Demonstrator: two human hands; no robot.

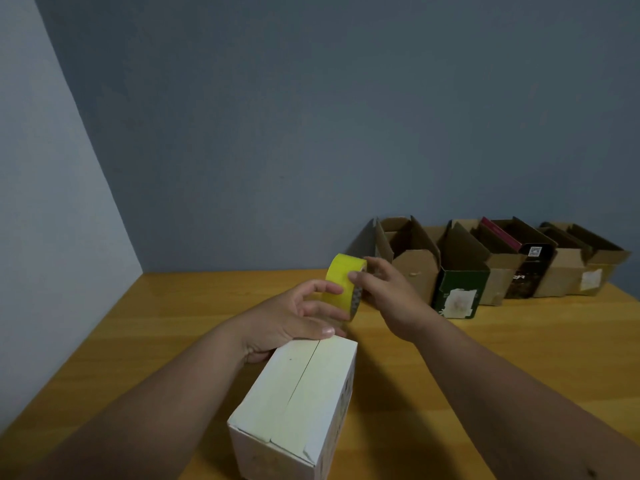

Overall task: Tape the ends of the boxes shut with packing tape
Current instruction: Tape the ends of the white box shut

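1. Nearest me, the white box (pixel 298 407) is lying lengthwise on the bench (pixel 145 327), its two top flaps meeting along a seam that is not yet taped. It looks like thin, light card, so I am judging that it would slide or dent under a hard press; I would steady it by its stiffer edges and corners, not by the middle of the flaps.

2. At the box's far end my left hand (pixel 294 317) is resting against the top edge. Its fingers are curling up to the yellow face of the tape roll (pixel 344 284), and the thumb is lying flat on the box end.

3. The tape roll is being held upright just beyond the box's far end, between my two hands. It looks stiff and light, with a slick outer face, so the sure hold is across its width or through the core.

4. My right hand (pixel 388 292) is gripping the roll, thumb on the yellow face and fingers round the far side. I cannot tell whether a free end of tape is peeled up yet.

5. Farthest off, a row of open boxes (pixel 485 268) is standing against the wall, flaps up, well apart from my hands.
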